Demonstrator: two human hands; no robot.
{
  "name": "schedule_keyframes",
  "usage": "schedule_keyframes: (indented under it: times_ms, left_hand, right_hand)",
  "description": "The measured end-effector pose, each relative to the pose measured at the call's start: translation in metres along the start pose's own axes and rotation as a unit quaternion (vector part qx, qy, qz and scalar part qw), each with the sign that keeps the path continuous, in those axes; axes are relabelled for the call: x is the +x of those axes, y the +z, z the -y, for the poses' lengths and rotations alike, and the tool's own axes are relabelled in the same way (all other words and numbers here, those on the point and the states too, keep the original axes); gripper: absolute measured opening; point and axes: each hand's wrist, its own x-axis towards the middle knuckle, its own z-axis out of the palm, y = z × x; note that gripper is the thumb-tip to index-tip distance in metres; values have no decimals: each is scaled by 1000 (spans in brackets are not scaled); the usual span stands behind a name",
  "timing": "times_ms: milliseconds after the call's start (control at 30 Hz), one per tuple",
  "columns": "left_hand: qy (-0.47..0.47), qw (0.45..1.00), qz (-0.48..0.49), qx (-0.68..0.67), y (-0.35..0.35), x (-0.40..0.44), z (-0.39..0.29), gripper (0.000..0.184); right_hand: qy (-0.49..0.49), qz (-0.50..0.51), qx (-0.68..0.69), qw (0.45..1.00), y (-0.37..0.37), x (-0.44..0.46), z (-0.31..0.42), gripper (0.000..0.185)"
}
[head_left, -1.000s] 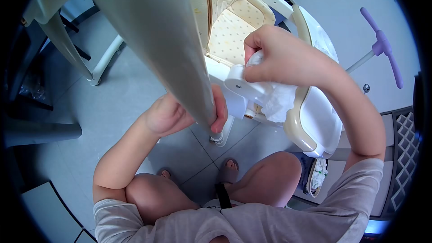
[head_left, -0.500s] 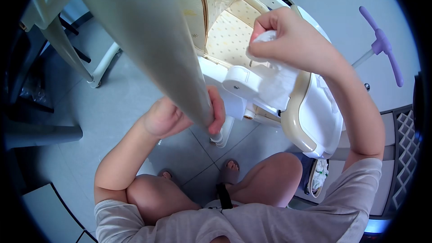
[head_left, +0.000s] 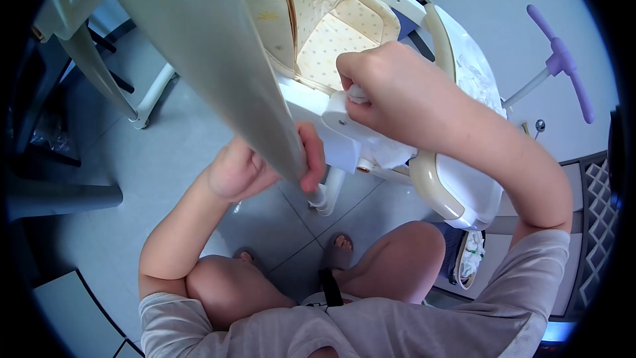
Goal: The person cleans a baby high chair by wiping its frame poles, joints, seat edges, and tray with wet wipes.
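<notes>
At the far left, a pale frame leg (head_left: 99, 69) slants down to the grey tiled floor (head_left: 179, 142). The left forearm rises from the lower left, its elbow bent beside the knee (head_left: 228, 285), and the left hand (head_left: 240, 171) wraps round the lower part of a thick, pale, tilted pole (head_left: 199, 46), the palm side against its left and the fingers curled over its right edge. Right of the pole stands a cream dotted seat (head_left: 328, 46), with a white hinged bracket (head_left: 338, 121) below it. Over that bracket the right hand (head_left: 381, 93) makes a fist, knuckles up, gripping a crumpled white cloth (head_left: 392, 154); one bit pokes out near the thumb, and the rest hangs beneath the hand beside the bracket. The right forearm slopes down to the right, crossing above the white tray (head_left: 467, 189) with its cream rim, to a sharply bent elbow. Farther right is a purple T-shaped handle (head_left: 562, 58).
</notes>
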Motion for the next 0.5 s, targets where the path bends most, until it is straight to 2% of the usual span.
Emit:
schedule_keyframes:
  times_ms: [67,100,167,267,400,500]
  left_hand:
    - [6,1000,0,-15,0,0,1,49]
    - [9,1000,0,-21,0,-1,1,48]
    - [-1,1000,-16,-17,2,-1,-1,48]
    - [-3,1000,-15,-17,3,-2,1,48]
    - [3,1000,-4,-11,2,0,2,49]
    - [2,1000,2,-5,0,0,2,51]
  right_hand:
    - [-30,-110,-64,991,5,-1,-10,18]
    - [-14,-153,32,988,1,-2,-22,21]
    - [-3,-216,68,974,-8,-4,-32,23]
    - [0,-130,107,986,-19,-17,-30,24]
    - [-33,83,125,988,-20,-30,-34,27]
    - [-104,70,75,989,-17,-34,-37,31]
